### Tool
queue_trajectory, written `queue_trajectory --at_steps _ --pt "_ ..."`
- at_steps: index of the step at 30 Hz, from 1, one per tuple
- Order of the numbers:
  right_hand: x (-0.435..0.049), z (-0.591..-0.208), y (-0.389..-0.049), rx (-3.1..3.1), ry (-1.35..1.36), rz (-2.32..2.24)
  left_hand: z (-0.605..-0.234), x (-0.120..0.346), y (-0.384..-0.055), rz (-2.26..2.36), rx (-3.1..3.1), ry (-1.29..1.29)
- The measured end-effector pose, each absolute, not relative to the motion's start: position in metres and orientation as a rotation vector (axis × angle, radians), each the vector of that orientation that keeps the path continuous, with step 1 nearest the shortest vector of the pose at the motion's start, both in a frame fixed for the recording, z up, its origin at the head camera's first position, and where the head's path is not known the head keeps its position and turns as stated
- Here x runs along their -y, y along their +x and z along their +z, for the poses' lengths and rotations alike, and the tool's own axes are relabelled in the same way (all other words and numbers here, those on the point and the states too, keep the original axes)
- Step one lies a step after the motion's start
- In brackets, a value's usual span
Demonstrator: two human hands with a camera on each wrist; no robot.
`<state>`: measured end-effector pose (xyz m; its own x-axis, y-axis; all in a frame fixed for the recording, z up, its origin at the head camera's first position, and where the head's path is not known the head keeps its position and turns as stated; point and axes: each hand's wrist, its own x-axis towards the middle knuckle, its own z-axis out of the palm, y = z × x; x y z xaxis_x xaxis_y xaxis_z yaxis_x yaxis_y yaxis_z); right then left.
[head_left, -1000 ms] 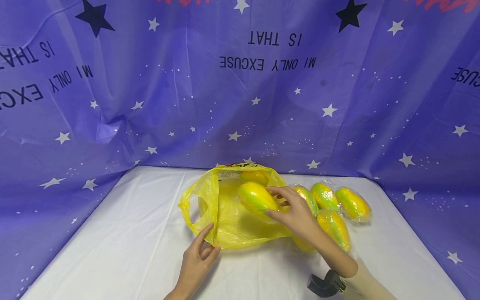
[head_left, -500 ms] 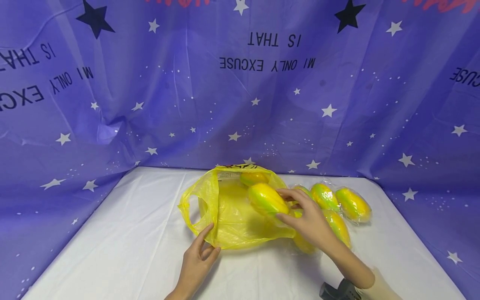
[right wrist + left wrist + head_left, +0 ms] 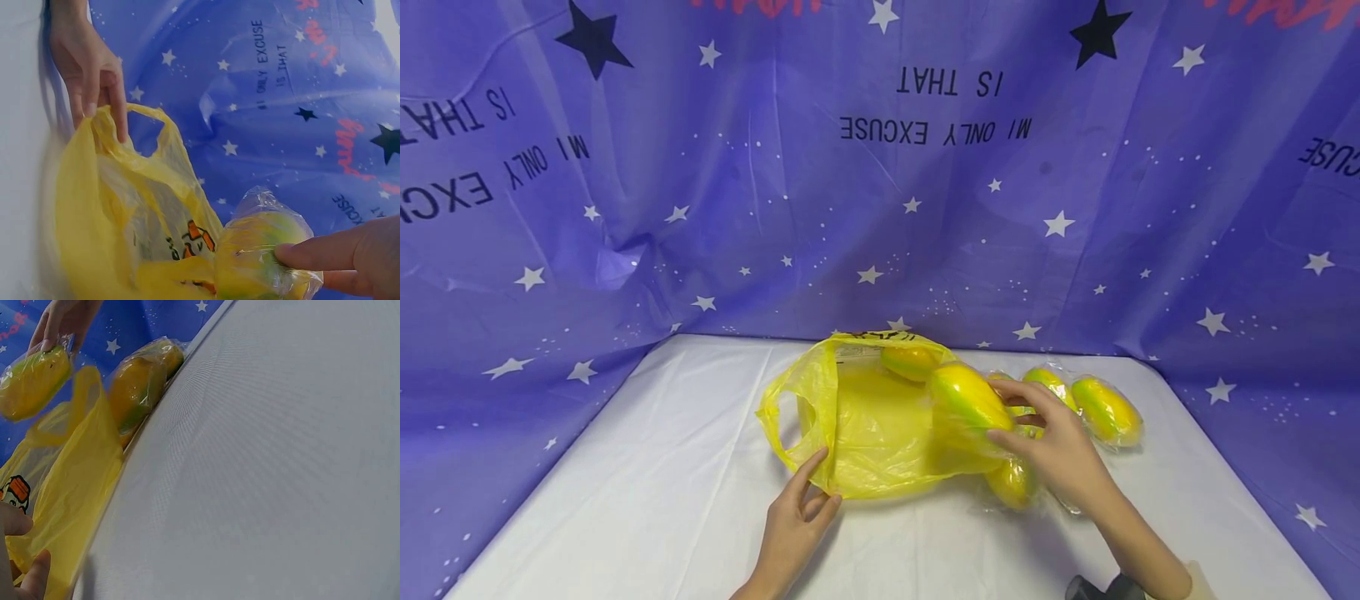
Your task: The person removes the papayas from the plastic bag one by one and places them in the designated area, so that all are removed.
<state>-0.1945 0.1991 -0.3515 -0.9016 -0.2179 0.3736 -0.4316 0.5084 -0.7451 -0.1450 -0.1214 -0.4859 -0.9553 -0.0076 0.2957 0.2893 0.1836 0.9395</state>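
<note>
In the head view a yellow plastic bag (image 3: pixel 872 458) lies with its mouth spread toward me. My left hand (image 3: pixel 792 525) pinches the near left edge of that mouth, between thumb and fingers. A yellow-green mango (image 3: pixel 970 397) in clear wrap is held by my right hand (image 3: pixel 1063 450), above the bag's right side. The right wrist view shows my thumb pressed on this wrapped mango (image 3: pixel 259 250). Another mango (image 3: pixel 910 363) lies inside the bag at the back.
Right of the bag several more wrapped mangoes (image 3: pixel 1107 410) lie on the white tablecloth (image 3: pixel 647 475), partly hidden by my right hand. A blue curtain (image 3: pixel 820 208) with stars hangs behind and around the table.
My right hand has moved right with the mango, from over the bag's middle to its right side. The left hand and the bag's left edge stay in place.
</note>
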Motion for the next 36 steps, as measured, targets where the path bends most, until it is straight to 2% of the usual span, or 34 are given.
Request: queue_trajectory --at_steps 36 --pt "-0.303 -0.365 -0.18 2.598 0.184 0.997 -0.49 0.122 -0.147 -1.853 2.229 -0.271"
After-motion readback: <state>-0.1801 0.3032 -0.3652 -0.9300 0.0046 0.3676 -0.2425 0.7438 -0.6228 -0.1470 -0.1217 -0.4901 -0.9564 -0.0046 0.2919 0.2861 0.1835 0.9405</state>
